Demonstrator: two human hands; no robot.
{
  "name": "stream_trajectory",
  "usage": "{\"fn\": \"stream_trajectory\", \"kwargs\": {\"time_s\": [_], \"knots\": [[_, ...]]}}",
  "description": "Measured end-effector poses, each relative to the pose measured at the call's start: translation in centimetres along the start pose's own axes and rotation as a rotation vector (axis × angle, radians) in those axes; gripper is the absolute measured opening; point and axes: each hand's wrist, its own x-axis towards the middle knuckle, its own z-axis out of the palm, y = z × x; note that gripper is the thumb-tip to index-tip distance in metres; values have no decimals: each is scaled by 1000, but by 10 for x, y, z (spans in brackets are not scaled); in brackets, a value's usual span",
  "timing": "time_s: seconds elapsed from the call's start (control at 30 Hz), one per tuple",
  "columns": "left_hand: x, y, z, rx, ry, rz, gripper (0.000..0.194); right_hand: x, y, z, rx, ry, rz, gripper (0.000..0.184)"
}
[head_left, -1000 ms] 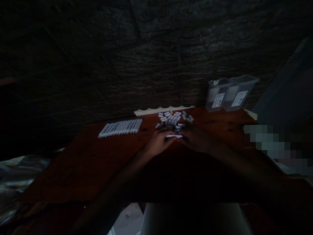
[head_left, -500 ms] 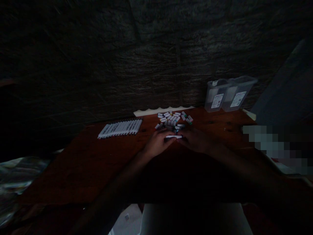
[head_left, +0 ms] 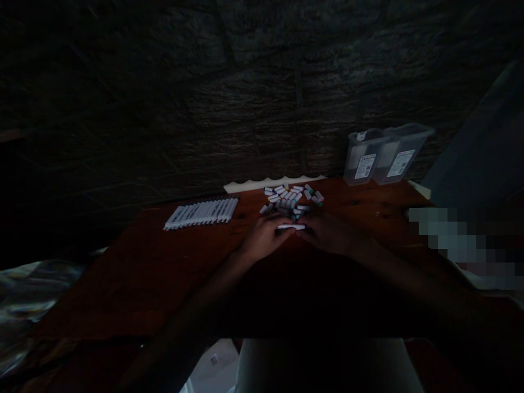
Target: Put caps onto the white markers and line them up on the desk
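1. Wooden table (head_left: 135,273).
2. Clear bins (head_left: 370,164), back right.
3. Marker row (head_left: 202,212), left.
4. Short-piece pile (head_left: 290,197), beyond hands.
5. Left hand (head_left: 264,238): fingers gripping white marker (head_left: 291,226).
6. Right hand (head_left: 331,234): at marker's right end, too dark to tell grip.

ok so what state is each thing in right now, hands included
Left hand: bent around the held marker's left end
Right hand: at its right end, too dark to tell how firm the grip
Held marker: roughly level, cap state unclear
Row of markers: lying side by side, lined up
Short white pieces: loose, scattered, coloured ends
Clear containers: upright, side by side
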Motion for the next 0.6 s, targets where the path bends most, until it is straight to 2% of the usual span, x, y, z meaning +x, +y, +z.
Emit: {"fn": "stream_trajectory", "kwargs": {"time_s": [0.6], "knots": [[1, 0, 0, 3, -14, 10, 19, -3, -4, -4, -66, -30, 26, 29]]}}
